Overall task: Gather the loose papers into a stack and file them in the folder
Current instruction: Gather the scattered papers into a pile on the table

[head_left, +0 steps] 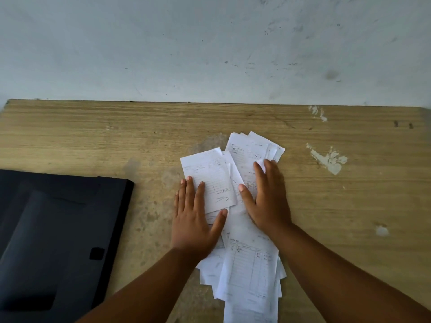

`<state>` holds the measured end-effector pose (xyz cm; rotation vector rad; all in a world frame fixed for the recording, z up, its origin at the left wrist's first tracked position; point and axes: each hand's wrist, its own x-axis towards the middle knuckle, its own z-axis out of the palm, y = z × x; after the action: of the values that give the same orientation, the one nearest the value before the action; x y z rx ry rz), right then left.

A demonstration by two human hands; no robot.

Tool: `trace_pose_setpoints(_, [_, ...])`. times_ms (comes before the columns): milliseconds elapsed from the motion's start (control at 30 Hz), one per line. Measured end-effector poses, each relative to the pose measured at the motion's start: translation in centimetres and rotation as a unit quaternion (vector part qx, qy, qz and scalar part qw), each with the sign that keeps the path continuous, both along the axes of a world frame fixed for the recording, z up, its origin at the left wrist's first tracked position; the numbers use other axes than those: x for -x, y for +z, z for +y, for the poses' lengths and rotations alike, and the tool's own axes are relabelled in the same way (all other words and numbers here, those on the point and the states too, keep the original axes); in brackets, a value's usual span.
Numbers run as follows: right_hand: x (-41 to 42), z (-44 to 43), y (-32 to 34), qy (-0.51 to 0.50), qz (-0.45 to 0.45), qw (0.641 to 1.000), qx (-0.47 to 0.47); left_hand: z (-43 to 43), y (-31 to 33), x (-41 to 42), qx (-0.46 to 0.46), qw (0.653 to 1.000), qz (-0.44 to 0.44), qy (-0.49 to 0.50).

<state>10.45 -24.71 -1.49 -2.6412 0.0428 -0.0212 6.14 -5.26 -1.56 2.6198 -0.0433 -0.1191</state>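
Head view shows your left hand (194,220) and right hand (268,197) spread flat, gripping nothing, pressing on the loose papers (247,259) mid-table (93,136); the black folder (53,229) lies shut, well apart at your left.

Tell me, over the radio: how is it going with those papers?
Left hand and right hand flat on papers, no grip. Papers loose, overlapping. Folder shut, left side. Nothing between.
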Motion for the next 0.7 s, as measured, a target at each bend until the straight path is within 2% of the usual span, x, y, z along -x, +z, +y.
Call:
trace_pose_setpoints(100, [-0.2,1.3,0.3,0.020,0.021,0.998,-0.049,-1.3,0.1,-0.6,0.044,0.999,-0.005,-0.016])
trace_pose_setpoints(233, [-0.3,1.6,0.7,0.006,0.010,0.991,-0.135,-1.5,0.5,-1.4,0.147,0.989,-0.008,0.027])
trace_pose_setpoints(367, [-2.5,-0.1,0.4,-0.018,-0.066,0.995,-0.067,-1.0,0.3,-2.4,0.096,0.995,0.000,0.022])
trace_pose_setpoints(500, [-5.4,-0.4,0.3,-0.021,0.028,0.999,-0.012,-1.9,0.2,-2.5,0.098,0.995,0.004,-0.001])
trace_pose_setpoints(633, [-4.4,1.2,0.7,0.064,0.064,0.995,-0.045,-3.1,0.3,-2.2,0.167,0.985,-0.021,0.030])
trace_pose_setpoints(700, [-3.1,1.8,1.0,0.065,0.081,0.990,-0.093,-3.7,0.6,-1.9,0.224,0.973,-0.023,0.061])
